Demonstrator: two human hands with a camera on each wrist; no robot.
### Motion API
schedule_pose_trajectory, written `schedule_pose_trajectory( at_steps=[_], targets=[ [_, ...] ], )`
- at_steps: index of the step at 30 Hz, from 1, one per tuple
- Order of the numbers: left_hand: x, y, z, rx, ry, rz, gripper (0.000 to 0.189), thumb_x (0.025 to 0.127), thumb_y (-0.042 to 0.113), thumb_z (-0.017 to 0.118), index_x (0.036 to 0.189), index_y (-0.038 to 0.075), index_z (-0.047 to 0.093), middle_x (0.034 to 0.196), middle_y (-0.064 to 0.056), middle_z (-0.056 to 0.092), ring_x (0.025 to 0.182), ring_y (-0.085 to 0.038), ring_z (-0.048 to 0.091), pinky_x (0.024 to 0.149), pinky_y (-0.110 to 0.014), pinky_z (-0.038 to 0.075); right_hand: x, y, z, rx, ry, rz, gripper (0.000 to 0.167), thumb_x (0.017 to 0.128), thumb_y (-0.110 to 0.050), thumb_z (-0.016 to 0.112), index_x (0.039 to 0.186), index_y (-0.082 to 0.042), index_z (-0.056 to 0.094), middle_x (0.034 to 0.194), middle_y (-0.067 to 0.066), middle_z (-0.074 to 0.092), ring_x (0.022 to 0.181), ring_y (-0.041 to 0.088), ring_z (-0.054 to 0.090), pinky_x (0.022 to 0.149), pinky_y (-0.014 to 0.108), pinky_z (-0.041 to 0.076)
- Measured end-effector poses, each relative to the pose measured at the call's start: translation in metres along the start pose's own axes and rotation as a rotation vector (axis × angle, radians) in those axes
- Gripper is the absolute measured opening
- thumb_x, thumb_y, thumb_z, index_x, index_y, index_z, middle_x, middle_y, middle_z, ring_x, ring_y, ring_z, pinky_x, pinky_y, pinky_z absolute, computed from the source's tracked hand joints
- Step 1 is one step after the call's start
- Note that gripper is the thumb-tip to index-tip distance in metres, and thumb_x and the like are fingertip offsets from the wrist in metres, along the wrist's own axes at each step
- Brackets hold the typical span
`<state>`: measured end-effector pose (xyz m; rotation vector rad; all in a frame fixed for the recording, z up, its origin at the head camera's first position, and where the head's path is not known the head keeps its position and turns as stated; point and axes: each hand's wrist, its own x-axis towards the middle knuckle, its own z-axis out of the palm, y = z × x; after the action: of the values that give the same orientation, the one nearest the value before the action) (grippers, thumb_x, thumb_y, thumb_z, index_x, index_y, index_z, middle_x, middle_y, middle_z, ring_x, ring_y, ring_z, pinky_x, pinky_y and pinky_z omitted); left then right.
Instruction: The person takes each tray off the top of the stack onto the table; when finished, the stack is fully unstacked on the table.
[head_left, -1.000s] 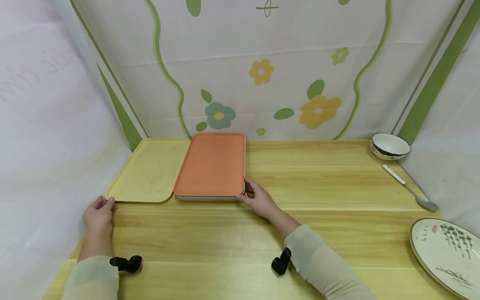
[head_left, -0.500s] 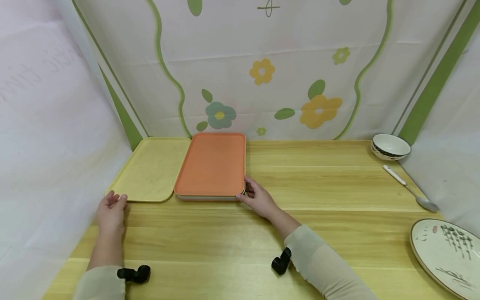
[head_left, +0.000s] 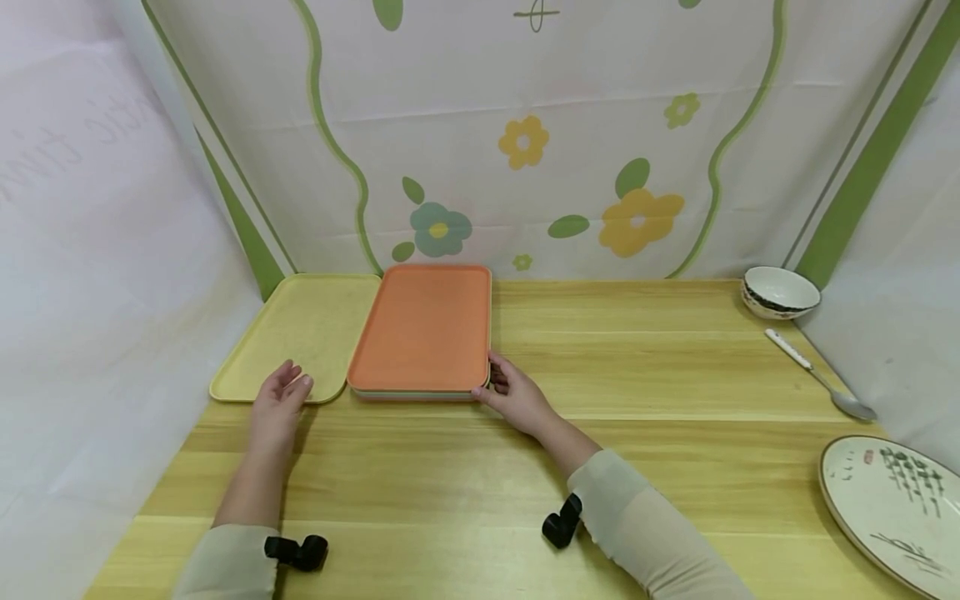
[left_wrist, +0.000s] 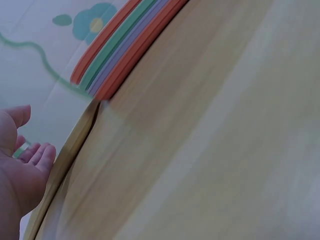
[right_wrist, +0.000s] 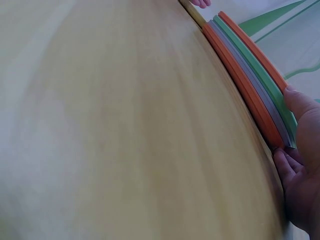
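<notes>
A pale printed cloth (head_left: 570,83) stands behind a wood-grain counter (head_left: 420,492). The biggest container group is a stack of trays (head_left: 423,329) toward the back, left of centre; from top to bottom the wrist views show orange, green, lavender and orange-red edges, the top one showing its plain orange surface. Close along its left side a yellow tray (head_left: 315,321) lies flat on the counter; I cannot tell whether their edges touch. At the near right a patterned plate (head_left: 870,492) is cut off by the frame. A bowl (head_left: 783,292) sits at the far right corner, its white inside showing above a dark band. The right hand (head_left: 517,398) holds the stack's near right corner, its grip pinching with the thumb at the top edge and fingers low down. The left hand (head_left: 279,408) is at the yellow tray's near edge, its grip loose and holding nothing. A white-handled spoon (head_left: 821,375) lies between bowl and plate.

Since a second ago, the left hand has shifted rightward from that tray's near left corner; the right hand and trays have stayed put.
</notes>
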<state>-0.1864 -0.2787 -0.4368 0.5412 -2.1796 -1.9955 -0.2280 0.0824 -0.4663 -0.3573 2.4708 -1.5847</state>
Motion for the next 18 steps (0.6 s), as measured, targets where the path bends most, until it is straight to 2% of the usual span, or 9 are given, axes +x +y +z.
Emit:
schedule_pose_trajectory(
  at_steps=[2,5,9,14,18],
  targets=[
    [0.0,0.0,0.007,-0.009,-0.049,0.008,0.069,0.101,0.022,0.056,0.157,0.01,0.018,0.16,-0.013,0.025,0.132,-0.008,0.04,0.095,-0.003,0.041,0.0,0.0,0.0,-0.001,-0.001,0.0,0.077,0.091,-0.038,0.069,0.155,-0.019,0.031,0.148,0.01,0.048,0.133,0.029,0.05,0.111,0.045,0.043],
    [0.0,-0.001,0.016,-0.012,-0.136,0.027,0.07,0.101,0.021,0.054,0.157,0.008,0.014,0.162,-0.014,0.022,0.14,-0.017,0.035,0.103,-0.006,0.039,0.0,-0.001,0.0,-0.005,-0.002,0.002,0.077,0.091,-0.038,0.069,0.155,-0.019,0.031,0.149,0.01,0.048,0.133,0.03,0.05,0.111,0.045,0.043],
    [0.0,-0.003,0.026,0.012,-0.249,0.057,0.071,0.103,0.02,0.052,0.157,0.004,0.009,0.163,-0.016,0.019,0.148,-0.027,0.026,0.116,-0.02,0.032,0.0,-0.002,0.0,0.001,-0.002,0.004,0.078,0.091,-0.038,0.07,0.155,-0.019,0.03,0.149,0.01,0.047,0.133,0.03,0.05,0.111,0.046,0.044],
    [-0.003,-0.005,0.034,0.086,-0.339,0.074,0.071,0.103,0.022,0.052,0.157,0.002,0.01,0.163,-0.017,0.018,0.15,-0.029,0.022,0.121,-0.032,0.027,0.0,-0.002,0.0,0.013,-0.008,0.016,0.079,0.091,-0.038,0.07,0.156,-0.019,0.028,0.148,0.009,0.048,0.134,0.03,0.049,0.11,0.046,0.044],
    [-0.002,-0.009,0.036,0.094,-0.36,0.08,0.071,0.101,0.019,0.055,0.156,0.001,0.014,0.163,-0.017,0.019,0.15,-0.029,0.021,0.111,-0.015,0.036,0.0,-0.001,0.0,0.008,-0.008,0.022,0.08,0.091,-0.038,0.07,0.156,-0.019,0.027,0.149,0.01,0.048,0.134,0.03,0.049,0.11,0.046,0.044]
  ],
)
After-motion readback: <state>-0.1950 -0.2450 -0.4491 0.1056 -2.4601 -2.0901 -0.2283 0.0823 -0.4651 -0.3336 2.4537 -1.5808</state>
